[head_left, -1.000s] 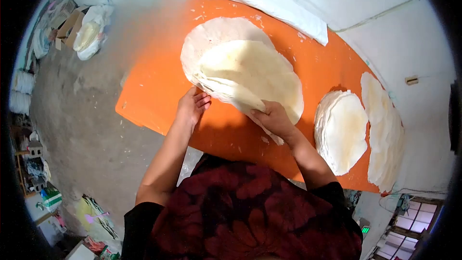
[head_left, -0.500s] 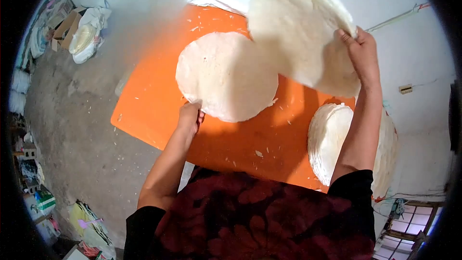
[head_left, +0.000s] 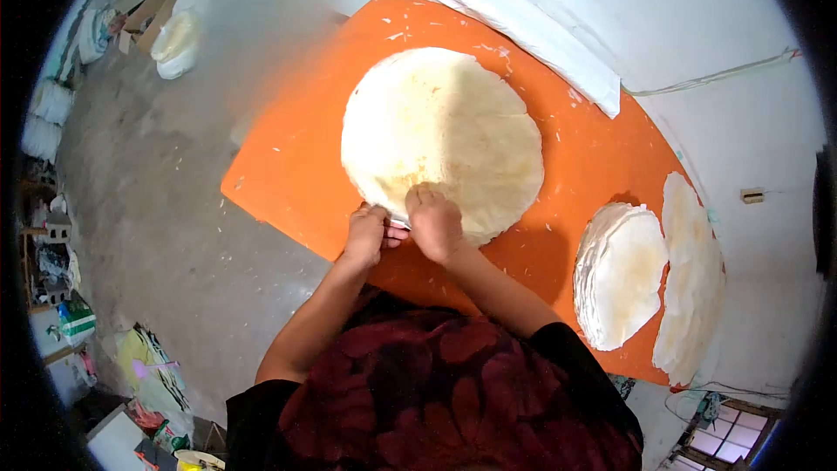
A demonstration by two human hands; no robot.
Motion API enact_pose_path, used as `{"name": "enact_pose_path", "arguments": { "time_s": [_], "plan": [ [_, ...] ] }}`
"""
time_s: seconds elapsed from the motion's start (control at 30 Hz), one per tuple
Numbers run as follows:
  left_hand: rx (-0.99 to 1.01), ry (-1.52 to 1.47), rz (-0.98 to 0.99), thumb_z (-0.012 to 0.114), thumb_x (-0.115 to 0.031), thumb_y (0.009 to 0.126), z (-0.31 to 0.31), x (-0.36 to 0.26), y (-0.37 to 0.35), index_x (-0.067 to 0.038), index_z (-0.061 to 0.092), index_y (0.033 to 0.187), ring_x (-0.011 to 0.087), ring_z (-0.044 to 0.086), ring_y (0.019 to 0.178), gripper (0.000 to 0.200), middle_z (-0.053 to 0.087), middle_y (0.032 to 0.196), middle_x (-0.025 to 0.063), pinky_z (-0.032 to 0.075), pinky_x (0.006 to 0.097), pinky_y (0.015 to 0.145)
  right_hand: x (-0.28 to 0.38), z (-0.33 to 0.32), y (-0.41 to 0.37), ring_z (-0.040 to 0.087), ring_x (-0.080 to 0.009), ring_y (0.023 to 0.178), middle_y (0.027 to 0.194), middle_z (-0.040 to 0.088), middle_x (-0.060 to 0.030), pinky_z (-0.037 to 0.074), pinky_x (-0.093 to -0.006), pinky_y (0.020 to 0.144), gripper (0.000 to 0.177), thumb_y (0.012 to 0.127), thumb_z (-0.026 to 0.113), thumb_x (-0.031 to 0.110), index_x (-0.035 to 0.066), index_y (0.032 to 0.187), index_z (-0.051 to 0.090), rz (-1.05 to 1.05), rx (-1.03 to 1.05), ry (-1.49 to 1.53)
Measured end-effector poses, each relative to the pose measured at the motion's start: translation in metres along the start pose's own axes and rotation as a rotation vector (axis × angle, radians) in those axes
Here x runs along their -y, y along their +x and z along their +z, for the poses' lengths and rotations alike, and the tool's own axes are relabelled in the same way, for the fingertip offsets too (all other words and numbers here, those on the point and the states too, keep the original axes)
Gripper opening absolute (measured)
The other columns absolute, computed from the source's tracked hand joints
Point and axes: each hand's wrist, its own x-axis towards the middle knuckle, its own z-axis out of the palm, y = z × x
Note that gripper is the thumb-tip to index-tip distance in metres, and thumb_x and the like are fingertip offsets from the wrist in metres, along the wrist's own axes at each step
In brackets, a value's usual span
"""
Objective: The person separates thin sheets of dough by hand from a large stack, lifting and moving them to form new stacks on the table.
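A thin, round, pale flatbread [head_left: 436, 135] with light brown patches lies in the middle of the orange table. My left hand [head_left: 368, 233] is closed at its near edge, fingers curled at the rim. Right beside it, my right hand [head_left: 434, 222] has its bent fingers pressed together on the same edge. Between the two hands shows a small whitish sliver, too small to make out. A stack of flatbreads [head_left: 619, 275] stands at the right of the table, and more pale sheets [head_left: 689, 283] lie beyond it along the table's edge.
A folded white sheet [head_left: 514, 22] lies along the table's far edge by the wall. White scraps are scattered on the orange table [head_left: 288, 183]. Cardboard boxes [head_left: 150, 17] and a white sack [head_left: 179, 44] stand on the floor at far left; a barred window [head_left: 728, 436] is at lower right.
The flatbread that my right hand held up at the upper right now lies flat in the middle, covering the earlier one. My right hand has come down beside my left at the near edge.
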Motion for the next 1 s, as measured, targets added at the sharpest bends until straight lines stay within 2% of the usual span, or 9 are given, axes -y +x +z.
{"name": "enact_pose_path", "arguments": {
  "time_s": [0.13,0.33,0.43,0.57,0.63,0.77,0.83,0.9,1.0],
  "plan": [
    [0.041,-0.042,0.062,0.04,-0.011,0.086,0.003,0.0,-0.001,0.0,0.047,0.087,0.021,0.06,0.059,0.013,0.056,0.073,0.012,0.048,0.029,0.048,0.0,-0.023,0.009,0.057,-0.025,0.073,0.078,0.056,-0.0117,0.048,-0.0329,0.056,0.019,0.064,0.055,0.008,0.001,0.082,0.055,0.068,0.186,0.053],
    [0.098,-0.054,0.08,0.041,-0.01,0.085,0.004,-0.008,-0.005,-0.001,0.048,0.089,0.019,0.059,0.063,0.012,0.055,0.076,0.0097,0.047,0.0281,0.052,0.006,-0.026,0.002,0.057,-0.0278,0.076,0.083,0.056,-0.0102,0.046,-0.0379,0.064,0.027,0.066,0.056,0.008,0.003,0.092,0.049,0.093,0.098,0.2],
    [0.117,-0.004,0.087,0.043,-0.011,0.085,-0.002,-0.003,0.004,-0.002,0.05,0.09,0.0165,0.057,0.068,0.013,0.056,0.08,0.0075,0.046,0.0266,0.056,0.018,-0.039,0.003,0.056,-0.0307,0.079,0.089,0.057,-0.0096,0.046,-0.0402,0.067,0.033,0.066,0.056,0.009,0.003,0.097,0.047,0.116,0.093,0.032],
    [0.152,0.069,0.122,0.047,-0.018,0.086,-0.001,-0.012,-0.009,-0.004,0.053,0.094,0.0134,0.055,0.075,0.017,0.057,0.085,0.0049,0.044,0.025,0.061,0.004,-0.015,0.01,0.058,-0.0311,0.073,0.075,0.057,-0.0129,0.046,-0.0431,0.063,0.016,0.072,0.051,0.011,0.004,0.086,0.053,0.218,0.115,0.142],
    [0.223,0.082,0.153,0.048,-0.025,0.087,-0.006,-0.012,-0.012,-0.005,0.054,0.096,0.0135,0.055,0.078,0.022,0.057,0.087,0.0043,0.045,0.0259,0.063,-0.01,-0.033,0.027,0.058,-0.0322,0.075,0.074,0.058,-0.0149,0.046,-0.0437,0.064,0.013,0.074,0.051,0.013,0.005,0.084,0.053,0.303,0.233,0.234],
    [0.318,-0.018,-0.005,0.048,-0.034,0.088,-0.008,-0.005,-0.019,-0.008,0.055,0.096,0.0157,0.056,0.084,0.029,0.058,0.09,0.0052,0.046,0.0308,0.072,-0.06,-0.117,0.077,0.06,-0.0296,0.072,0.079,0.062,-0.0156,0.047,-0.0385,0.061,0.025,0.078,0.055,0.023,0.002,0.091,0.057,0.385,0.105,0.284],
    [0.445,-0.102,-0.118,0.051,-0.045,0.084,-0.007,0.007,-0.011,-0.008,0.053,0.1,0.0202,0.054,0.093,0.04,0.057,0.097,0.0076,0.044,0.0377,0.081,-0.082,-0.167,0.087,0.061,-0.022,0.072,0.079,0.064,-0.012,0.048,-0.0335,0.065,0.024,0.079,0.056,0.016,-0.001,0.095,0.059,0.614,-0.067,0.893],
    [0.542,-0.233,-0.216,0.057,-0.049,0.079,-0.001,0.011,-0.012,-0.007,0.048,0.109,0.0229,0.05,0.097,0.053,0.052,0.101,0.0082,0.041,0.0397,0.084,-0.095,-0.213,0.087,0.06,-0.0222,0.083,0.093,0.061,-0.0115,0.049,-0.0335,0.071,0.034,0.079,0.057,0.013,-0.004,0.108,0.052,0.864,-0.225,1.034],
    [0.686,-0.388,-0.136,0.056,-0.06,0.073,0.009,0.001,-0.006,-0.008,0.035,0.124,0.0296,0.043,0.111,0.076,0.045,0.121,0.0113,0.036,0.0461,0.091,-0.107,-0.23,0.05,0.055,-0.0254,0.098,0.114,0.052,-0.0154,0.047,-0.0351,0.082,0.048,0.082,0.057,0.016,-0.003,0.122,0.039,0.73,-0.435,1.414]
  ]
}}
